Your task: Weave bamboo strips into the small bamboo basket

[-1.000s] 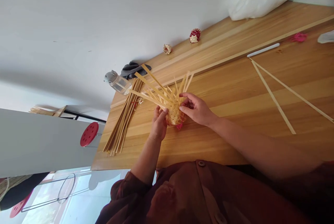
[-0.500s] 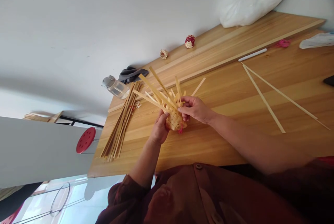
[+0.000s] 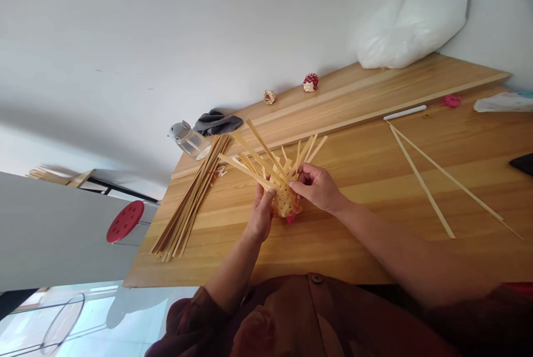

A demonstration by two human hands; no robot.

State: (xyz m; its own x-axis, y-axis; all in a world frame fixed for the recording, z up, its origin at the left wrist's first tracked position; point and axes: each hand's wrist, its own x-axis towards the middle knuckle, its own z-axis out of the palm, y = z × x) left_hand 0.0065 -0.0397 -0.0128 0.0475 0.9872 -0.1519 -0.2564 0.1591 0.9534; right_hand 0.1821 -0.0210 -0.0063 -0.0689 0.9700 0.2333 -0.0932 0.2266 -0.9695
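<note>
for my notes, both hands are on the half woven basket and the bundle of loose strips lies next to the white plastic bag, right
No, the bundle of loose strips lies next to the clear bottle, not the white plastic bag, as the head view shows. The left hand and right hand on the half woven basket are right.

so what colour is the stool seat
The stool seat is red with dark dots, in the head view.

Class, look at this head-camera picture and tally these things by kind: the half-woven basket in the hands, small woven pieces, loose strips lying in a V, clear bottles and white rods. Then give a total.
Half-woven bamboo basket: 1
Small woven pieces: 2
Loose bamboo strips: 2
Clear bottle: 1
White rod: 1
Total: 7
</note>
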